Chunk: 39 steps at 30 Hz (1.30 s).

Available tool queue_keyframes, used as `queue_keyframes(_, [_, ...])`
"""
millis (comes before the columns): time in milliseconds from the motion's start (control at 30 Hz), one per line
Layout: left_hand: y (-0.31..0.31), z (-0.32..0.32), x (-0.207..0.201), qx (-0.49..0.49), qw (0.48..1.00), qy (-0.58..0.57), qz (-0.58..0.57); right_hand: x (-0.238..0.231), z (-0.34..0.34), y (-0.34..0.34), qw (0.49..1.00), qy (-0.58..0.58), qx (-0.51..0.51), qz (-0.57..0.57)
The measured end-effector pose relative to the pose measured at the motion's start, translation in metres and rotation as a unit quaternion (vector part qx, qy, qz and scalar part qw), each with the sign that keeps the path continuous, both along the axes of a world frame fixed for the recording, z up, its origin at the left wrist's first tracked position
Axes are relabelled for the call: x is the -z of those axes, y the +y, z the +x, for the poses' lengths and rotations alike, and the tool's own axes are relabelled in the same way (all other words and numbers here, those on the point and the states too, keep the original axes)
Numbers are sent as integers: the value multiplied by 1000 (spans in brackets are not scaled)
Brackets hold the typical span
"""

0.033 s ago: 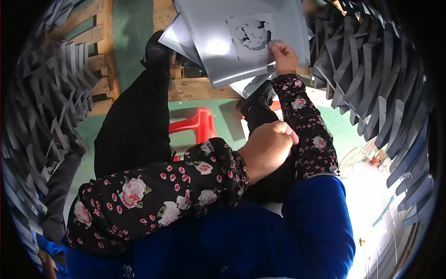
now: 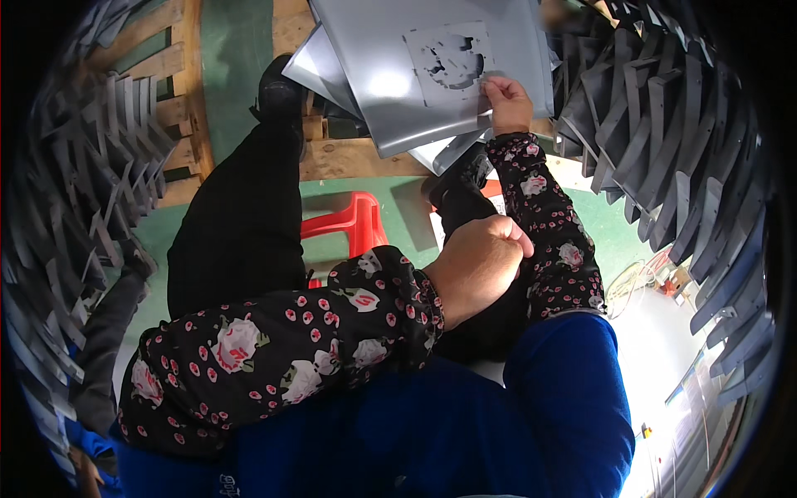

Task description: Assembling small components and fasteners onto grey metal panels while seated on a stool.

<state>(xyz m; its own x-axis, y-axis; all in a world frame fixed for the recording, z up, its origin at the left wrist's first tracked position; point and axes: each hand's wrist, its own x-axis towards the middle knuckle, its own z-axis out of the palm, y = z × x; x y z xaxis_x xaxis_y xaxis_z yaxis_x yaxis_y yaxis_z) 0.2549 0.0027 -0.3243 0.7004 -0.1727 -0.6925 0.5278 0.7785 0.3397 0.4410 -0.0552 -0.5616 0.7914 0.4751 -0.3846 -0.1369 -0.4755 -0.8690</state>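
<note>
My right hand (image 2: 510, 106) reaches over a grey sheet-metal panel (image 2: 382, 116). Its thumb and index finger are pinched together beside the lower right corner of a thin rectangular outline (image 2: 422, 62) on the panel, which surrounds dark, irregular, roughly ring-shaped marks or cut-outs. Whatever the pinch holds is too small to make out. Nearer to me, my left hand (image 2: 481, 264) is closed in a fist beside my right forearm, back of the hand upward. Its palm and most of its fingers are hidden, so any content cannot be seen. Another grey panel (image 2: 320, 70) sticks out beneath the first.
Rows of stacked grey metal parts rise at the left (image 2: 91, 166) and the right (image 2: 656, 124). Wooden pallet boards (image 2: 340, 159) lie under the panels on a green floor (image 2: 237, 91). A red plastic stool (image 2: 364, 220) stands between my legs. Cables (image 2: 631, 280) lie at the right.
</note>
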Motion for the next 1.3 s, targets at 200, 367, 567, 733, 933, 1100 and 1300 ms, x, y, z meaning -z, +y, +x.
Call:
queue_keyframes(200, [2, -1, -2, 3, 1000, -12, 7, -1, 1, 1, 999, -16, -1, -30])
queue_keyframes(367, [0, -4, -2, 1, 1000, -11, 2, 5, 3, 1, 994, -85, -33, -56])
queue_keyframes(567, [-2, -5, -2, 4, 1000, -12, 14, -2, -9, 4, 983, -131, -53, -115])
queue_keyframes(733, [-5, -5, -1, 4, 999, -24, 34, -13, -11, 6, 971, -169, -77, -152])
queue_keyframes(933, [-3, -4, 0, 0, 998, -34, 58, -18, -16, 17, 945, -227, -117, -206])
queue_keyframes(1100, [8, 1, -2, -21, 1000, -16, -3, -19, -10, 17, 928, -259, -133, -231])
queue_keyframes(1300, [18, 11, 7, -221, 970, 19, -96, -28, 2, 4, 968, -188, -102, -132])
